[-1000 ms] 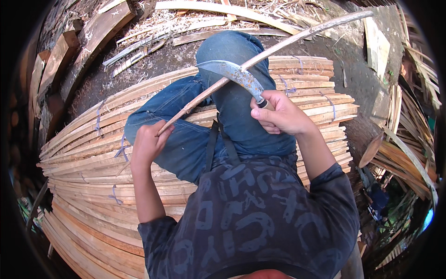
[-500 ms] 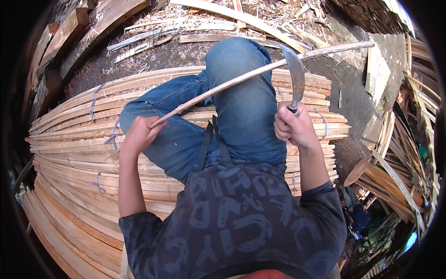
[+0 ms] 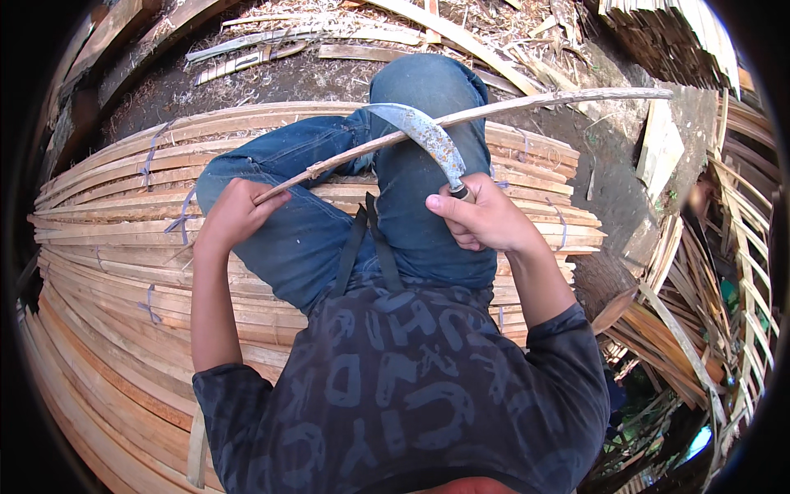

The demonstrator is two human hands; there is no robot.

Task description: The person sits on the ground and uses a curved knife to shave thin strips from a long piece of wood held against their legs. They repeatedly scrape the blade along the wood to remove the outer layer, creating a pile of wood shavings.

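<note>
My left hand [image 3: 240, 212] is closed around the near end of a long, thin wooden stick [image 3: 346, 156]. The stick slants up to the right across my raised knee, its far end out over the ground. In my right hand [image 3: 481, 216] is a sickle [image 3: 434, 138] with a curved, rust-spotted blade and a dark handle, most of it hidden by my fingers. The blade crosses the stick above my knee, its tip pointing left. Whether the edge touches the stick I cannot tell.
I sit on bundles of sawn wooden strips [image 3: 123, 329] tied with purple string [image 3: 150, 306]. Thick beams [image 3: 140, 62] lie at the far left. Shavings and loose slats [image 3: 362, 53] cover the ground ahead. A log [image 3: 605, 284] and piled offcuts [image 3: 671, 346] are at the right.
The sickle has swung left and down from beside the stick, so its blade now lies across it. My right hand has moved left; my left hand still grips the stick.
</note>
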